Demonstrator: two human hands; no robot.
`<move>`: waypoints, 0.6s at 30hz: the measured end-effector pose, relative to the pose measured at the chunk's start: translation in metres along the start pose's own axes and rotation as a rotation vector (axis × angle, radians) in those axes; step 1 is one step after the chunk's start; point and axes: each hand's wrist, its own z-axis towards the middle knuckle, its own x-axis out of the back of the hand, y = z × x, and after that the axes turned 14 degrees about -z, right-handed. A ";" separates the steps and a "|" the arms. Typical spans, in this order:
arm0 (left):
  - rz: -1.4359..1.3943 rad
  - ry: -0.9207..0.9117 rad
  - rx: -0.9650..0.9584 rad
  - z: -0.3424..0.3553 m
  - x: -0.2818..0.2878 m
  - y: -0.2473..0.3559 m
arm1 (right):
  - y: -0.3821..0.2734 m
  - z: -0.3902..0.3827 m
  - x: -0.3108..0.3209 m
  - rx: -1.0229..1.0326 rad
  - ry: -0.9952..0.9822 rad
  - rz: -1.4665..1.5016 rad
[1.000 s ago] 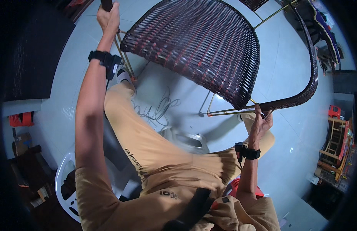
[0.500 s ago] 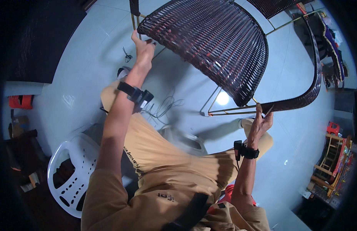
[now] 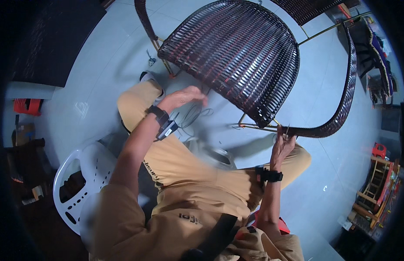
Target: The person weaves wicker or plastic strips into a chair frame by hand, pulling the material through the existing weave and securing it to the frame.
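Note:
A dark brown woven wicker chair (image 3: 236,56) with brassy metal legs stands in front of me, its seat toward me. At the near end of its curved right armrest (image 3: 332,126), the fingers of my right hand (image 3: 282,150) are closed on the frame. A thin pointed sliver shows at those fingertips; I cannot make out what it is. My left hand (image 3: 184,98) is off the chair, below the seat's front edge. It is slightly blurred, its fingers stretched out with nothing visible in them. Thin dark cord (image 3: 192,117) lies in loose loops on the floor just beneath it.
Between my legs sits a pale stool-like object (image 3: 217,156), partly blurred. A white plastic chair (image 3: 65,191) stands at my left. Small cord scraps (image 3: 151,58) lie by the chair's left leg. Wooden frames (image 3: 376,182) and a red stool (image 3: 379,150) are at far right.
My left hand has let go of the chair's left front corner and moved down and right toward me. The right hand stays at the armrest, and the chair has shifted slightly.

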 end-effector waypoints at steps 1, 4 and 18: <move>0.109 -0.138 -0.023 -0.004 0.005 -0.006 | 0.008 0.001 -0.003 -0.008 -0.030 0.059; 0.220 0.037 0.201 -0.026 0.015 0.005 | 0.010 0.006 0.001 0.041 -0.050 -0.075; 0.606 0.713 -0.108 -0.294 0.082 0.065 | 0.021 0.006 0.131 -0.168 -0.254 0.084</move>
